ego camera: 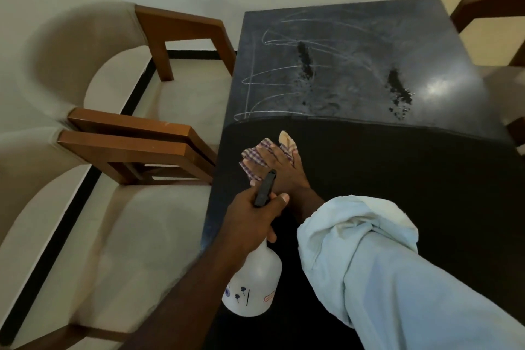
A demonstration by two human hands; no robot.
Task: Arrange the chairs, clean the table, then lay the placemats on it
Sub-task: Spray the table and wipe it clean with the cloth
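At the centre of the frame the right hand [279,167] presses flat, fingers spread, on a checked cloth [260,157] lying on the dark table [397,179]. Just below it, the left hand [252,217] wraps closed around the black trigger head of a white spray bottle [255,281]. Wet spray patches [305,58] and streaky wipe marks cover the table's far half, and two cushioned wooden armchairs [136,128] stand along its left edge.

You are looking at one dark table [369,179] and three chairs: two cream ones, near [113,236] and far [147,65], sitting side by side along its left edge, and one [494,8] showing partly at the far right. You are also seeing one checked cloth [257,156], one white spray bottle [255,278] and two wet spray patches, left [305,58] and right [399,86].
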